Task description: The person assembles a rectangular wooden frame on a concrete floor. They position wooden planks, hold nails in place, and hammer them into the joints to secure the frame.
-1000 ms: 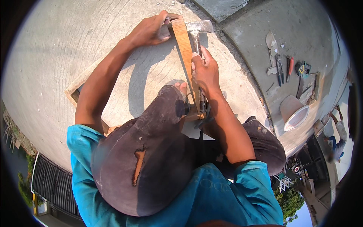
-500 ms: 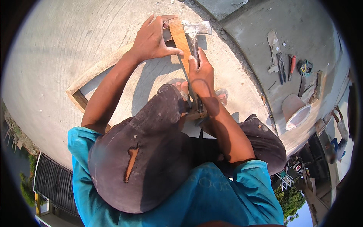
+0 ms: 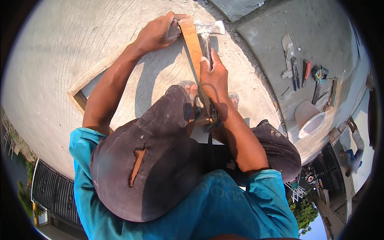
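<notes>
- My left hand [image 3: 157, 35], top centre of frame: fingers curled closed round the upper corner of the wooden frame [image 3: 192, 42], probably to brace it.
- Wooden frame: one side stands edge-up at upper centre; another runs off to centre left behind my forearm.
- My right hand [image 3: 215, 80], just right of centre: fingers wrapped closed round the hammer [image 3: 212, 28] handle, gripped below the head, likely for control over reach.
- Hammer head just beside the frame's top end; can't tell if touching.
- My foot [image 3: 194, 90] near the frame's lower end, maybe steadying it; contact unclear.
- Pliers [image 3: 295, 74], red-handled tool [image 3: 307, 73], pale bucket [image 3: 305, 114] at right, presumably parked clear of my elbows.
</notes>
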`<action>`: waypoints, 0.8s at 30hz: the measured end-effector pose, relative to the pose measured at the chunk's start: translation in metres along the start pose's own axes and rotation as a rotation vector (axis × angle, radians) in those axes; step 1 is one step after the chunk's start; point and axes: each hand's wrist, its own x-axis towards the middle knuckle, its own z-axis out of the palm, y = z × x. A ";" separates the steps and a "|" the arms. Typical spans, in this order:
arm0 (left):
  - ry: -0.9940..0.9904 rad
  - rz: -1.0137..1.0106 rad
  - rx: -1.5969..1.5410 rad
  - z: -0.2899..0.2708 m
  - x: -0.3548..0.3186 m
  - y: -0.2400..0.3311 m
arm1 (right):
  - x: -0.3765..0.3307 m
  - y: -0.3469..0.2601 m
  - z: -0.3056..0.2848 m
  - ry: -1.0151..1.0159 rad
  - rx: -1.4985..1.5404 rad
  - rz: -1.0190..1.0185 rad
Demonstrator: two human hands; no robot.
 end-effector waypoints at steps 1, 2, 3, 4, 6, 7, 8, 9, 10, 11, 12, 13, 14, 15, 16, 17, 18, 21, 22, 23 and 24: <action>-0.028 -0.054 0.004 -0.001 0.000 0.001 | 0.000 -0.002 0.000 -0.003 -0.011 0.004; -0.004 -0.021 -0.012 -0.002 -0.001 0.001 | -0.001 -0.004 -0.001 -0.015 0.001 0.019; 0.020 0.013 -0.028 -0.003 -0.001 0.001 | -0.002 -0.008 -0.003 -0.026 0.013 0.034; 0.042 0.053 -0.048 -0.004 0.001 0.002 | -0.002 -0.011 -0.004 -0.031 0.024 0.051; -0.015 -0.039 -0.037 -0.005 0.002 0.005 | -0.001 -0.007 -0.002 -0.015 0.009 0.070; -0.043 -0.088 -0.030 -0.006 0.001 0.006 | -0.001 -0.005 -0.001 -0.011 0.000 0.079; -0.047 -0.091 -0.033 -0.006 0.002 0.005 | 0.002 -0.001 -0.002 -0.002 0.058 0.101; -0.052 -0.094 -0.035 -0.005 0.002 0.004 | 0.005 0.003 -0.005 0.008 0.116 0.123; -0.057 -0.099 -0.037 -0.004 0.001 0.002 | 0.007 0.003 -0.006 0.015 0.174 0.146; -0.043 -0.065 -0.040 -0.003 0.001 0.000 | 0.006 0.001 -0.005 0.081 0.206 0.165; -0.028 -0.030 -0.044 -0.002 0.001 -0.002 | 0.006 -0.002 -0.005 0.150 0.239 0.179; -0.012 0.001 -0.050 -0.001 0.001 -0.003 | 0.004 -0.017 -0.009 0.212 0.277 0.177; -0.010 0.006 -0.041 -0.001 -0.001 -0.004 | 0.003 -0.025 -0.010 0.274 0.315 0.175; -0.006 0.011 -0.031 0.000 -0.002 -0.006 | 0.004 -0.015 -0.004 0.300 0.243 0.038; -0.001 0.024 -0.023 -0.001 0.001 -0.003 | 0.002 -0.013 0.000 0.216 0.175 0.052; -0.013 0.011 -0.044 -0.003 0.002 -0.001 | -0.001 -0.014 0.005 0.132 0.106 0.065; -0.026 -0.002 -0.065 -0.005 0.003 0.002 | -0.004 -0.015 0.007 0.048 0.038 0.079; -0.006 0.028 -0.065 -0.010 0.005 -0.004 | 0.004 -0.021 -0.001 0.002 0.076 0.049; 0.008 0.046 -0.061 -0.008 0.003 -0.006 | 0.005 -0.022 -0.001 0.007 0.055 0.008; 0.025 0.059 -0.076 -0.006 0.001 -0.007 | 0.002 -0.023 -0.002 0.011 0.056 0.034; 0.042 0.072 -0.091 -0.004 -0.001 -0.009 | -0.002 -0.027 -0.002 0.014 0.057 0.060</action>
